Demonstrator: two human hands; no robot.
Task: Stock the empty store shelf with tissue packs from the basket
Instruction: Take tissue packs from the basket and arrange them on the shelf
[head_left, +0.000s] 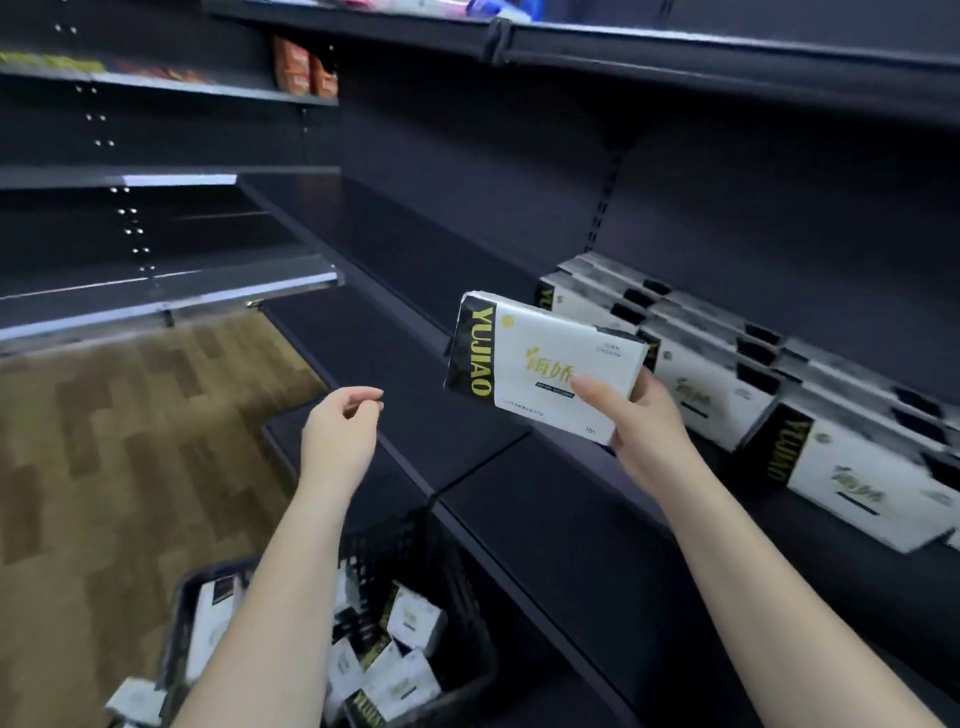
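Our right hand (636, 426) grips a tissue pack (540, 366) (thumb across its face). Our left hand (340, 434) hovers, fingers loosely curled, over the basket (467, 613), which our arm partly hides.

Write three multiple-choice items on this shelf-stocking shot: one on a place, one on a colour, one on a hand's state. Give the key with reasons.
1. Where is the basket?
A. On the floor below the shelf
B. On the top shelf
C. In the left hand

2. What colour is the lettering on the dark band of the held tissue pack?
A. Red
B. Yellow
C. Blue

3. What is the left hand doing?
A. Gripping a pack
B. Pressing on the shelf
C. Holding nothing, fingers loosely curled

Key: 1 A, it sits low by the carpet with packs inside. 2 B, the letters read yellow on black. 3 C, only the right hand holds the pack.
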